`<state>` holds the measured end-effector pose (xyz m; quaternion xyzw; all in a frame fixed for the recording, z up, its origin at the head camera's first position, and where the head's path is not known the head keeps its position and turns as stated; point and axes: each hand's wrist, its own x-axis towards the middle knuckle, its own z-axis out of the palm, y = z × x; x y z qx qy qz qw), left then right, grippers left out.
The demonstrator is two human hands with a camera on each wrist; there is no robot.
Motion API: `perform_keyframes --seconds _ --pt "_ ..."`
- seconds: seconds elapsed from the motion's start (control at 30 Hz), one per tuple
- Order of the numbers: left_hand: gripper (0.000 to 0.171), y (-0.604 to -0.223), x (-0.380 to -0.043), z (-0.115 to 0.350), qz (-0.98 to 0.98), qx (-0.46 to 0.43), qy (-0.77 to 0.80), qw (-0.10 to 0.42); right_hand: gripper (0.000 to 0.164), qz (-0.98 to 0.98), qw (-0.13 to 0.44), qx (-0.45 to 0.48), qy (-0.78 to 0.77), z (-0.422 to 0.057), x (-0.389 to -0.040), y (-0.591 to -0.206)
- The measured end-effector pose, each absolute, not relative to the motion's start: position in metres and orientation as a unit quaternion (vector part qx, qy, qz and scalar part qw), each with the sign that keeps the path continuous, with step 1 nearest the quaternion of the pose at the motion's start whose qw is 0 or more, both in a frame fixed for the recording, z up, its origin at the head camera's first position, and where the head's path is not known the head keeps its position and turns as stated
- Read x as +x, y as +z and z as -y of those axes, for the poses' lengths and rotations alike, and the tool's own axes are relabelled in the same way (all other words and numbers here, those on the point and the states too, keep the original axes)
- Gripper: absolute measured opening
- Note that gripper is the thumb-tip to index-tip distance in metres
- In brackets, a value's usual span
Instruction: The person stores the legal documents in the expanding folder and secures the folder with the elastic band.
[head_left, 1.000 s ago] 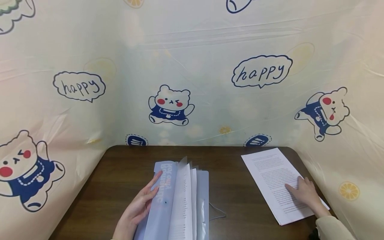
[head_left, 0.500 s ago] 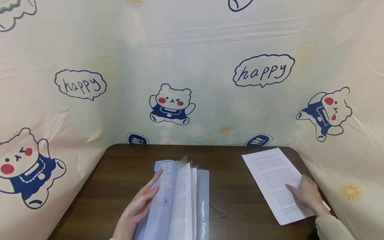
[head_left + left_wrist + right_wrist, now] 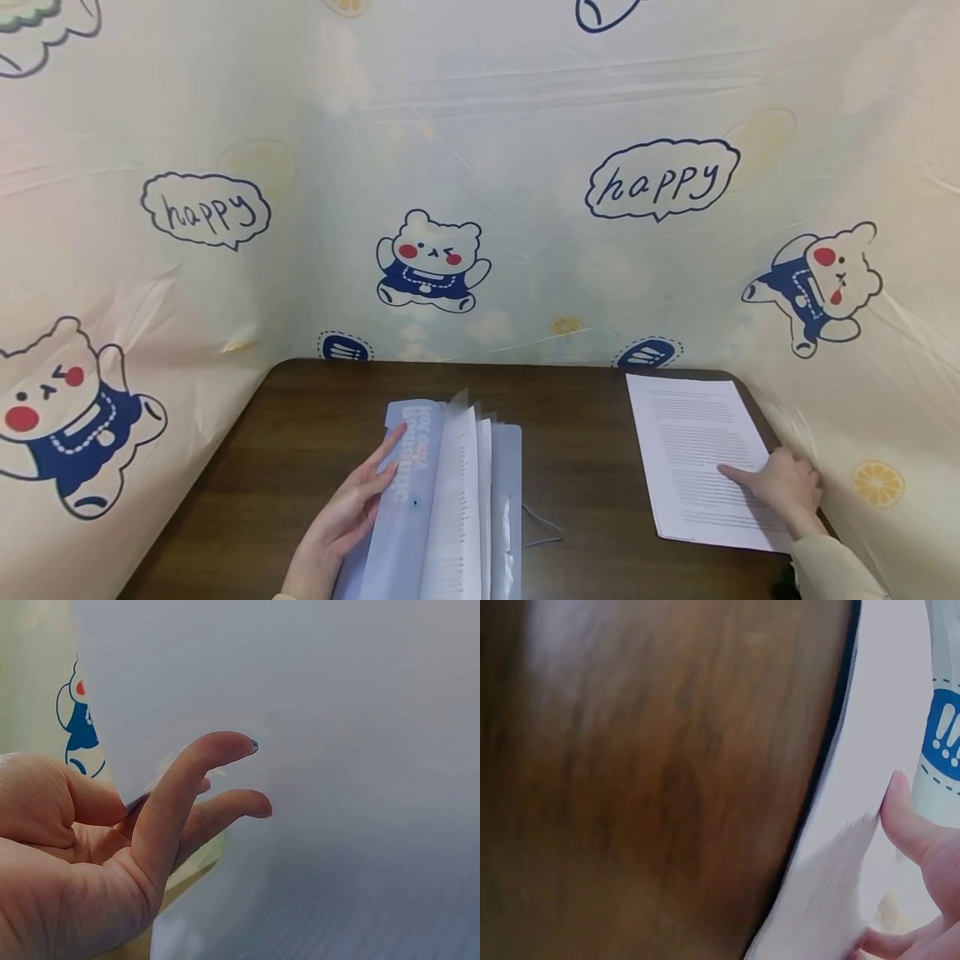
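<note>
A light blue display-book folder [image 3: 397, 508] with pale lettering stands partly open at the front centre, its white sheets and clear sleeves [image 3: 453, 500] fanned between the covers. My left hand [image 3: 341, 517] holds its left cover; in the left wrist view the cover's edge lies by the thumb, and two fingers [image 3: 195, 761] are bent in front of the blue surface. On the right, a stack of printed paper [image 3: 697, 450] lies on the table. My right hand [image 3: 783, 492] grips its right edge, thumb on the print. The right wrist view shows the thumb [image 3: 911, 825] against the white paper [image 3: 885, 690].
The dark brown wooden table [image 3: 315, 450] carries both items. A thin grey elastic cord [image 3: 547, 533] loops out from the folder's right side. Printed cloth [image 3: 525, 250] with cartoon bears hangs around the table's back and sides.
The paper stack has turned and shifted right, its long edges now closer to upright. My right hand has moved slightly right with it. The folder and left hand have stayed put.
</note>
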<state>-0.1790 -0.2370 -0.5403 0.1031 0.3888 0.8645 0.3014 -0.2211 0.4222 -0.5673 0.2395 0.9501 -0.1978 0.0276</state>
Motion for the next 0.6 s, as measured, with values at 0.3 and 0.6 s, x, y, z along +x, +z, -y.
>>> perform_keyframes --seconds 0.3,0.6 --pt "0.071 -0.538 -0.177 0.235 -0.405 0.08 0.861 0.297 0.11 -0.945 0.04 0.257 -0.197 -0.424 -0.223 -0.569" --pt "0.07 -0.539 -0.174 0.236 -0.419 0.071 0.857 0.291 0.09 -0.95 0.025 0.234 -0.204 -0.414 -0.218 -0.565"
